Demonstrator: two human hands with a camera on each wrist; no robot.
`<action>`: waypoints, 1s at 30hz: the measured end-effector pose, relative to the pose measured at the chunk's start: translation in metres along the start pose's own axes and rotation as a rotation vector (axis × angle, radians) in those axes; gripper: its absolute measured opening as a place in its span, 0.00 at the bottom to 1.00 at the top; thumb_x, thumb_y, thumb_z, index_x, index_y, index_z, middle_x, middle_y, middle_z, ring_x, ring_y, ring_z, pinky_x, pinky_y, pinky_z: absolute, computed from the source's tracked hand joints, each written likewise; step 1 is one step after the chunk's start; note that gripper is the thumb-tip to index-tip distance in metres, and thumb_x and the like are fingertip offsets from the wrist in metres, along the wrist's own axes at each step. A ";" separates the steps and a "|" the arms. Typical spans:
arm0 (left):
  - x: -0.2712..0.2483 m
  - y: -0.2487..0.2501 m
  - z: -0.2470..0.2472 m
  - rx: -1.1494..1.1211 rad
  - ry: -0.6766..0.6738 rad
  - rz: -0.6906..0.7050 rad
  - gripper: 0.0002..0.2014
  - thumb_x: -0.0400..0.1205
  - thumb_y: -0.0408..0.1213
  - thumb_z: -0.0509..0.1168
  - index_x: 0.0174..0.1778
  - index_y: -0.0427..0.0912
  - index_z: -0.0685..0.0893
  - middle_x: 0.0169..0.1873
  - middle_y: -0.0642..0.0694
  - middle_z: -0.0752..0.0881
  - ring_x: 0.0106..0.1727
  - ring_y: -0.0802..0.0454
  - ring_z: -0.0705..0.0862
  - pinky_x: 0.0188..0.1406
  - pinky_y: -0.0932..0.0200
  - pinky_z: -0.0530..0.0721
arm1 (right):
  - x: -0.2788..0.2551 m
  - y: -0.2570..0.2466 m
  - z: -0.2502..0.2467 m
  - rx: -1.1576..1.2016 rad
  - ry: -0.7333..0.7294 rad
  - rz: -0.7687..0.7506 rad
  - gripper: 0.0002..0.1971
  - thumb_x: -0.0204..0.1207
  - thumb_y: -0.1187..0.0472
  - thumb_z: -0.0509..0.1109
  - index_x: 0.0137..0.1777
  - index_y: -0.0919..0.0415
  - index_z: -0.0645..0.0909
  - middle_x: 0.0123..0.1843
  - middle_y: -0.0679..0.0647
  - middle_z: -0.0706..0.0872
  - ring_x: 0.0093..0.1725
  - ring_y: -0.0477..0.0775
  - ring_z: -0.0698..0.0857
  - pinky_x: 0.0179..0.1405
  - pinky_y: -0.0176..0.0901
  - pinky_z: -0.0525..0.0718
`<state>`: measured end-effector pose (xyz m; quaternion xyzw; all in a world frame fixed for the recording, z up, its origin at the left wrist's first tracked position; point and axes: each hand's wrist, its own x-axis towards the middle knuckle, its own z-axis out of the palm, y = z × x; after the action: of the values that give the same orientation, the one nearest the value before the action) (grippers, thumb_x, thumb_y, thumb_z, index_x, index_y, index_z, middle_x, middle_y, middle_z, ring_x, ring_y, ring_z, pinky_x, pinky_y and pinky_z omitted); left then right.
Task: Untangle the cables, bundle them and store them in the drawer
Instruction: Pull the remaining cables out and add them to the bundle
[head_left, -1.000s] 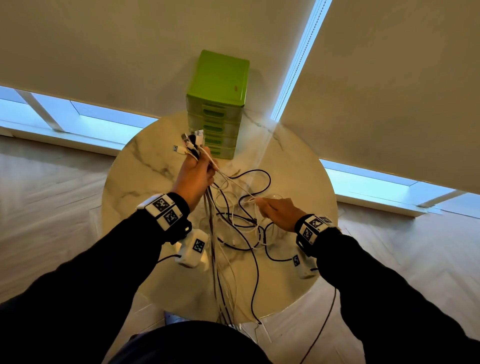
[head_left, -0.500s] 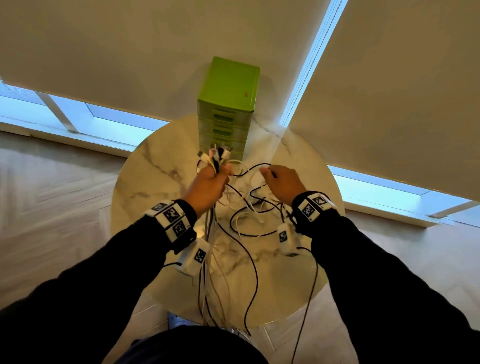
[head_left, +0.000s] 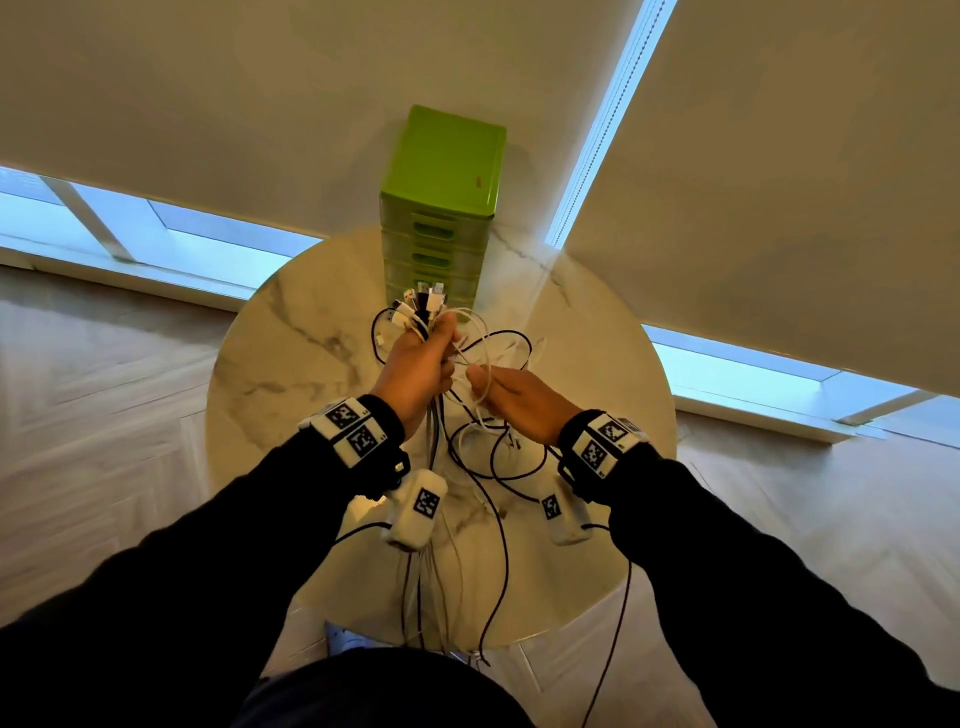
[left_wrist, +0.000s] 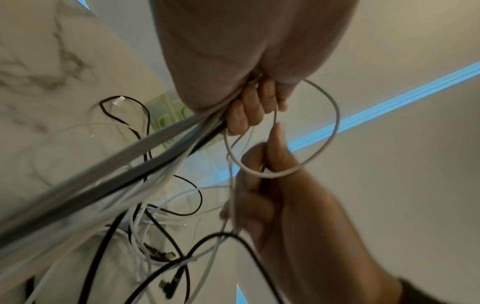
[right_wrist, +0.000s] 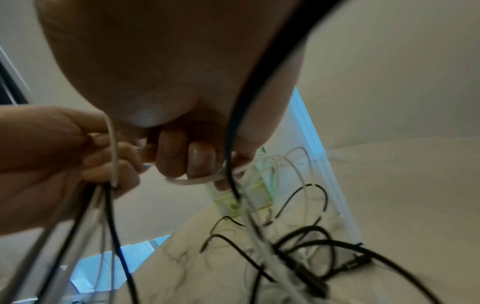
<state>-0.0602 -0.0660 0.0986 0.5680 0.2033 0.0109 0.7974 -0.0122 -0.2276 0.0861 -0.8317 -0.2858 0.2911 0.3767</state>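
In front of the closed green plastic drawer tower, a gathered sheaf of black and white cables is gripped by the left hand, a white loop is pinched by the right hand, while loose tangled strands remain on the round marble worktop, so bundling and storing are judged unfinished.

table showing polished marble-look top, pale with grey veins, glossy | drawer unit at table's far edge looking like smooth green plastic, slight sheen | cables over table showing smooth white and black rubbery sheaths | sleeves looking matt dark cloth
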 end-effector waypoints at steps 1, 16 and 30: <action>0.001 0.003 -0.002 -0.007 0.015 0.007 0.16 0.91 0.48 0.57 0.40 0.46 0.76 0.22 0.57 0.64 0.23 0.58 0.61 0.23 0.63 0.61 | -0.004 0.009 -0.001 -0.035 -0.019 0.033 0.21 0.88 0.39 0.50 0.40 0.41 0.79 0.36 0.41 0.79 0.36 0.43 0.76 0.47 0.42 0.74; 0.011 0.039 -0.055 0.142 0.184 0.138 0.17 0.90 0.51 0.58 0.36 0.50 0.75 0.21 0.57 0.68 0.22 0.61 0.65 0.25 0.63 0.64 | -0.003 0.059 -0.037 -0.593 0.156 0.323 0.32 0.82 0.29 0.43 0.34 0.55 0.70 0.33 0.56 0.78 0.39 0.64 0.80 0.46 0.55 0.78; -0.008 -0.005 -0.009 0.474 -0.045 0.133 0.18 0.86 0.57 0.61 0.35 0.51 0.81 0.19 0.63 0.75 0.28 0.56 0.72 0.39 0.52 0.70 | 0.008 0.003 -0.036 -0.151 0.709 0.041 0.21 0.84 0.44 0.65 0.41 0.62 0.72 0.32 0.56 0.77 0.33 0.53 0.74 0.36 0.47 0.75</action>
<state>-0.0717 -0.0617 0.0939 0.7516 0.1444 0.0028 0.6436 0.0192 -0.2407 0.1011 -0.9121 -0.1413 -0.0298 0.3838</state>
